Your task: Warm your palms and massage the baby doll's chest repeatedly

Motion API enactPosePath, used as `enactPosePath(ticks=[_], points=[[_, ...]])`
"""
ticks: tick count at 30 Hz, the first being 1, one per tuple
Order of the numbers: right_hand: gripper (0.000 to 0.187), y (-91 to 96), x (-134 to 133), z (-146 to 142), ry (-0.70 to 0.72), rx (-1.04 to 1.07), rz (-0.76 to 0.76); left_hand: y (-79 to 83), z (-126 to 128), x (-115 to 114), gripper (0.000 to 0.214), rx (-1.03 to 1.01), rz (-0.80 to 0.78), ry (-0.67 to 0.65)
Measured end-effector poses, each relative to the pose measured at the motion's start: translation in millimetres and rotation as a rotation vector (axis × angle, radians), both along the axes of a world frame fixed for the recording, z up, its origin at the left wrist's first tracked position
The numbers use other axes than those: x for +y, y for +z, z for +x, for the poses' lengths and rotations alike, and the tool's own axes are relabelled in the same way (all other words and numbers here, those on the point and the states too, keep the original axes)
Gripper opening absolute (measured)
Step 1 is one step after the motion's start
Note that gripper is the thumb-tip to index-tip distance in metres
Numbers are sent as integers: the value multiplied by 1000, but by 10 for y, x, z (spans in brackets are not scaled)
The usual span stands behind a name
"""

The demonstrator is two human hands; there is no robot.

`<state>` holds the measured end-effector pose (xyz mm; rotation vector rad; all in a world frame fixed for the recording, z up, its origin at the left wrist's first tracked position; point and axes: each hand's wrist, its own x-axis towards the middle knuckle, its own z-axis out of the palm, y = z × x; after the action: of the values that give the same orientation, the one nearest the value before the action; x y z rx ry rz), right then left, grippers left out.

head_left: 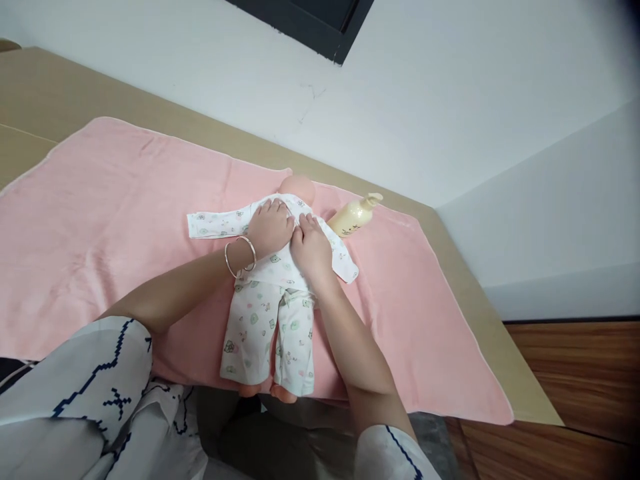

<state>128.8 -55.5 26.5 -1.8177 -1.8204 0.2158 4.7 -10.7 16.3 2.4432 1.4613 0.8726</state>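
A doll [297, 189] lies on its back in a white printed long-sleeved top [277, 269] and matching trousers [253, 333]. Its head points away from me, and its feet reach the near table edge. My left hand [271, 227], with a bangle at the wrist, rests palm down on the chest of the top, fingers laid out. Close beside it, my right hand [311, 250] lies on the other side of the chest with fingers stretched upward. Both thumbs are near the middle of the top; fabric under them is hidden. The doll's sleeves spread to both sides.
A pink blanket [125, 193] covers much of the wooden table [520, 373]. To the right of the doll's head, a pale yellow pump bottle [353, 217] lies on its side. A white wall [400, 100] stands behind the table, with a dark frame [320, 30] above.
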Motion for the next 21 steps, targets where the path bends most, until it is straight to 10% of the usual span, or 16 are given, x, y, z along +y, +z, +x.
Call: enactPosePath(ticks=[21], points=[[57, -174, 229, 239, 63, 12, 65, -156, 85, -10, 48, -132, 6, 118]])
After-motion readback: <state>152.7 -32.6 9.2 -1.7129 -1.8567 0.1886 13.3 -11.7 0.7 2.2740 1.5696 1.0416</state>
